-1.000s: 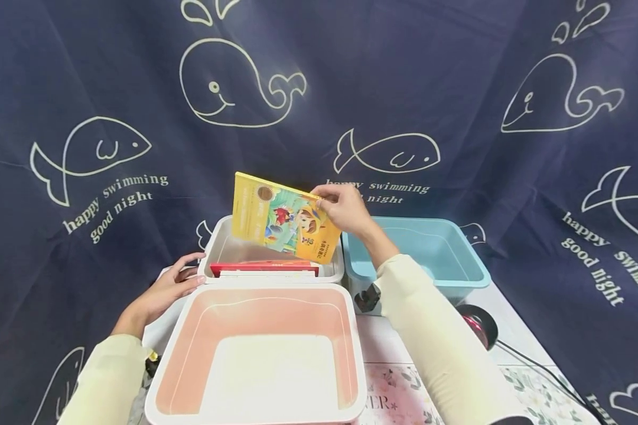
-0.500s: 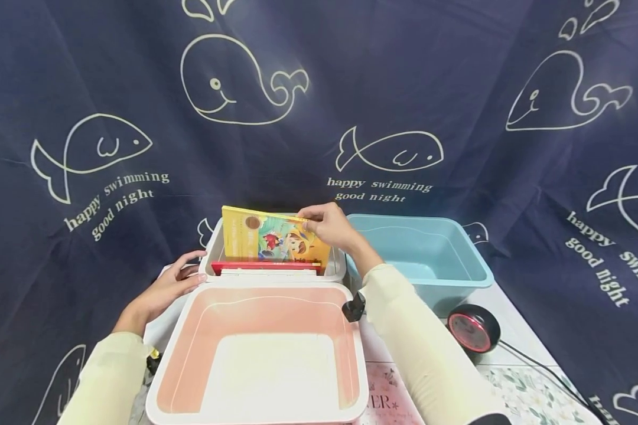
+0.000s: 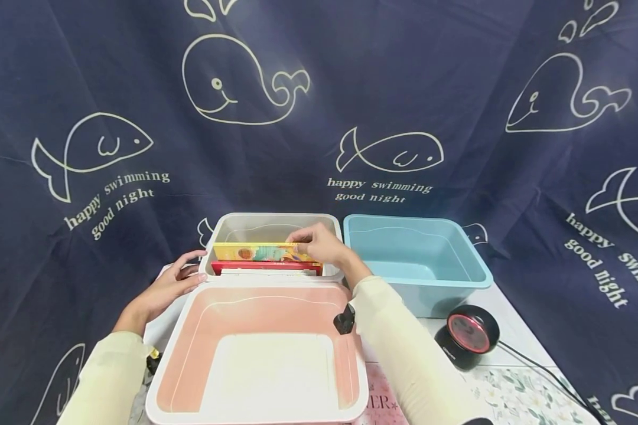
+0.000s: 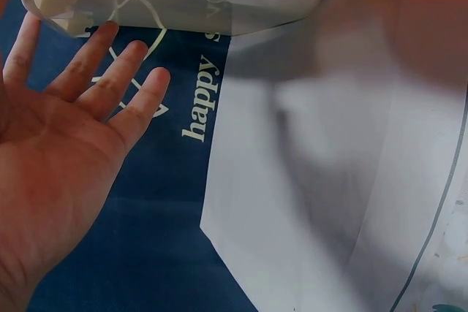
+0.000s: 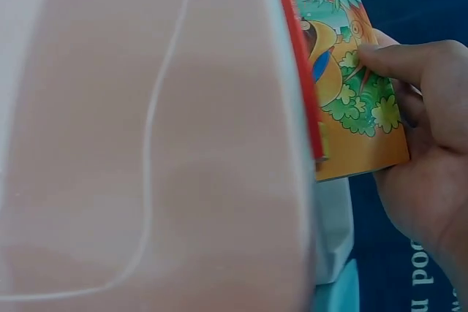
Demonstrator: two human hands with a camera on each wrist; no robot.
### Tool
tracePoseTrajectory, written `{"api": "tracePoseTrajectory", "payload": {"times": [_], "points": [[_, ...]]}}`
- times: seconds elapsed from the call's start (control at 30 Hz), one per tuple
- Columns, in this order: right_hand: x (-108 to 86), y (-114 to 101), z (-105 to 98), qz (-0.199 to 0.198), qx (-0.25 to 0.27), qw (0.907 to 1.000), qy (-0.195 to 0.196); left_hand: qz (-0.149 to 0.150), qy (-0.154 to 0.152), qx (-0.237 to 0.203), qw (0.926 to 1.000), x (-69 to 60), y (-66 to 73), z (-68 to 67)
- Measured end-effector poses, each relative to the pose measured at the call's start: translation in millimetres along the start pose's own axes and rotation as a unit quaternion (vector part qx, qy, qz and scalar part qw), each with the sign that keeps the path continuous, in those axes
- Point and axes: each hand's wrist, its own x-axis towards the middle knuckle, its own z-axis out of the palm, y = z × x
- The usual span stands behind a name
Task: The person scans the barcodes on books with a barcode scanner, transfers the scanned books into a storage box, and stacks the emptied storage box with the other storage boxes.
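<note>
A yellow picture book (image 3: 255,252) stands upright inside the white bin (image 3: 276,219), low enough that only its upper strip shows in the head view. My right hand (image 3: 321,243) pinches its top edge near the right end; the right wrist view has the thumb flat on the book's colourful cover (image 5: 358,100). In front of it stand a red book (image 3: 266,265) and white ones by the near wall. My left hand (image 3: 172,286) rests its fingertips against the bin's left side, and in the left wrist view its fingers (image 4: 135,100) are spread and fairly straight.
A pink bin (image 3: 255,304) stands directly in front of the white one. To the right is a blue bin (image 3: 420,283), with a round black device (image 3: 470,330) and its cable near it. A dark curtain (image 3: 319,88) hangs close behind.
My right hand has lowered the yellow picture book from above the white bin down into it, behind the red book. The left hand has stayed at the bin's side.
</note>
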Motion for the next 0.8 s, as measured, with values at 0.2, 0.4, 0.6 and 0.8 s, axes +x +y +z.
{"api": "tracePoseTrajectory", "payload": {"times": [0.2, 0.4, 0.6, 0.8], "points": [[-4.1, 15, 12, 0.023, -0.014, 0.9996, 0.000, 0.012, -0.004, -0.021, 0.9997, -0.3, -1.9, 1.7], [-5.1, 25, 17, 0.030, -0.005, 0.9995, 0.013, 0.021, -0.004, -0.028, 0.9994, -0.1, -2.5, 2.1], [-2.6, 24, 15, 0.057, 0.008, 0.9983, -0.001, 0.017, -0.002, -0.023, 0.9996, -1.1, -1.8, 1.5], [-2.6, 22, 12, 0.081, 0.017, 0.9963, -0.023, 0.011, -0.001, -0.011, 0.9999, -0.9, -2.1, 1.0]]}}
